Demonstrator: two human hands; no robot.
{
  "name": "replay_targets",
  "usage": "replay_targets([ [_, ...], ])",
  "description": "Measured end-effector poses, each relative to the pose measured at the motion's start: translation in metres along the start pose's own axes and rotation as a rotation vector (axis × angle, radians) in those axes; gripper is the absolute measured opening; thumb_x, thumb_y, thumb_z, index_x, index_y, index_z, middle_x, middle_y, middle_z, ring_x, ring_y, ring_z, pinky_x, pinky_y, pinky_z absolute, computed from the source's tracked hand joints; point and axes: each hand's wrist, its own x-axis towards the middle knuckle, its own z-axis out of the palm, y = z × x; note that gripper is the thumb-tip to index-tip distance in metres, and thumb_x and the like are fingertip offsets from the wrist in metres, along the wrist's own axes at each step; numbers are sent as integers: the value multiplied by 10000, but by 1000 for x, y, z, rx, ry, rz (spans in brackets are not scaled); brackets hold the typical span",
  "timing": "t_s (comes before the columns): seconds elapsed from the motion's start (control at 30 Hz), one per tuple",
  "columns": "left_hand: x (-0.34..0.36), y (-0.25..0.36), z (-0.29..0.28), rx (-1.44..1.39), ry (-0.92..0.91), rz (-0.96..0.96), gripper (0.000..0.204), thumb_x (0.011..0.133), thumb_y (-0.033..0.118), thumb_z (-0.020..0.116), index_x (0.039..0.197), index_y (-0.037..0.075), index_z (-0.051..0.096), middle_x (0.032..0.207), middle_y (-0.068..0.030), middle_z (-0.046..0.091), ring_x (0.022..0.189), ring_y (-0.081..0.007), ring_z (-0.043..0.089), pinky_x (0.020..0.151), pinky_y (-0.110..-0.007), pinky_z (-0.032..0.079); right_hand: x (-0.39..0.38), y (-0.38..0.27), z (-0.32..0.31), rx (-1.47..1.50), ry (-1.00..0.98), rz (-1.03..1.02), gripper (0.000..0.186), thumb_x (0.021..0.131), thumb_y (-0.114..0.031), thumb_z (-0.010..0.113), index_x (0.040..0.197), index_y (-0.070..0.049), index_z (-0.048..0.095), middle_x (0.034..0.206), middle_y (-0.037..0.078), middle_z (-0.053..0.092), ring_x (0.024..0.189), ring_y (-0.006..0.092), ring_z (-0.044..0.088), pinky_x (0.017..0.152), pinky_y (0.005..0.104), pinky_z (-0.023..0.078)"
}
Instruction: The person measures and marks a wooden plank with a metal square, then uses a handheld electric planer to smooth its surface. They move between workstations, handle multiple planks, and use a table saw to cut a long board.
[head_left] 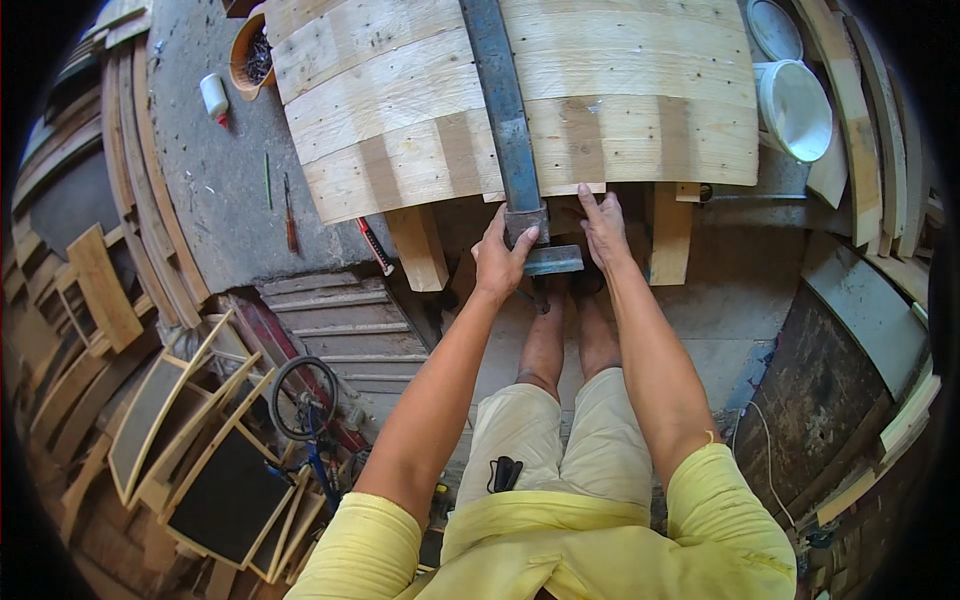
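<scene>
A panel of glued pale wooden boards (400,100) lies on wooden supports in front of me. A long blue-grey metal bar clamp (505,110) runs across its middle toward me. My left hand (498,258) grips the clamp's near jaw at the panel's front edge. My right hand (602,225) rests flat, fingers pointing up against the panel's front edge just right of the clamp. The clamp's end piece (552,260) sticks out between my hands.
Two wooden legs (418,245) (670,232) stand under the panel. On the concrete slab at left lie a white glue bottle (214,96), a bowl of nails (255,55) and a screwdriver (290,215). White buckets (795,105) sit right. Wooden frames (200,450) lean lower left.
</scene>
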Motion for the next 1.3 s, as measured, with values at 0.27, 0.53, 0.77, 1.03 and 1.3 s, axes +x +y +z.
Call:
replay_targets([
  [0.27, -1, 19, -6, -30, -44, -111, 688, 815, 402, 755, 1362, 69, 502, 1177, -134, 663, 1090, -238, 626, 992, -335, 427, 3, 1, -1, -41, -31, 18, 609, 838, -447, 754, 1169, -24, 466, 947, 3, 550, 721, 46, 439, 578, 221, 361],
  [0.53, 5, 33, 15, 346, 86, -217, 763, 623, 590, 794, 1137, 63, 593, 1037, -131, 704, 1047, -303, 648, 979, -410, 411, 8, 10, -6, -35, -28, 67, 581, 858, -425, 742, 1131, 23, 491, 911, 53, 575, 780, 86, 503, 647, 252, 438],
  [0.77, 4, 31, 15, 323, 75, -244, 736, 641, 543, 785, 1168, 73, 578, 1062, -117, 693, 1076, -297, 620, 1041, -420, 324, 1, 7, 26, -183, -90, -117, 474, 884, -350, 721, 1073, 48, 545, 1048, 123, 633, 941, 142, 570, 853, 296, 459],
  [1.03, 7, 36, 5, 304, -20, -290, 781, 653, 566, 793, 1206, 64, 566, 1125, -129, 676, 1139, -276, 591, 1055, -414, 319, 10, 21, 13, -114, -46, 10, 467, 895, -440, 689, 982, -9, 533, 849, 1, 504, 772, 101, 463, 709, 258, 408],
  [1.3, 50, -12, -29, -825, 257, -582, 634, 850, 365, 758, 1267, -13, 466, 1163, -126, 589, 1134, -247, 535, 991, -483, 396, -3, -4, 23, -119, -57, 150, 411, 884, -412, 713, 944, -70, 494, 734, -68, 411, 606, 29, 338, 515, 211, 282],
])
